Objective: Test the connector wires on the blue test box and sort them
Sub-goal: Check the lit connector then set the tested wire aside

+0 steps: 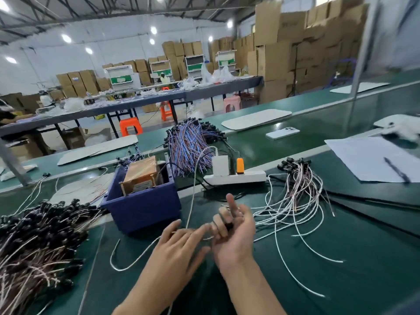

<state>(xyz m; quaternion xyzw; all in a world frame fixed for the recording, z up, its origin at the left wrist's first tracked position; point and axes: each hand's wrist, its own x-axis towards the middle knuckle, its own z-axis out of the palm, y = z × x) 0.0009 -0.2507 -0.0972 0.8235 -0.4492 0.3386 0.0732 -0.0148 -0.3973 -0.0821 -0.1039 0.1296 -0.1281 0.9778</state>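
Near the counter's front edge, the right hand (236,233) curls round a connector wire (228,225). The left hand (179,248), fingers straight, touches its fingertips. Better to pinch the bare leads steady before offering them to the blue test box (143,205) just behind.

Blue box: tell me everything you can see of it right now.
The blue box is dark blue, plastic-looking, open-topped and upright on the green bench, left of the power strip. Inside sits a brown taped block with brass posts. A black cable runs in over its back rim.
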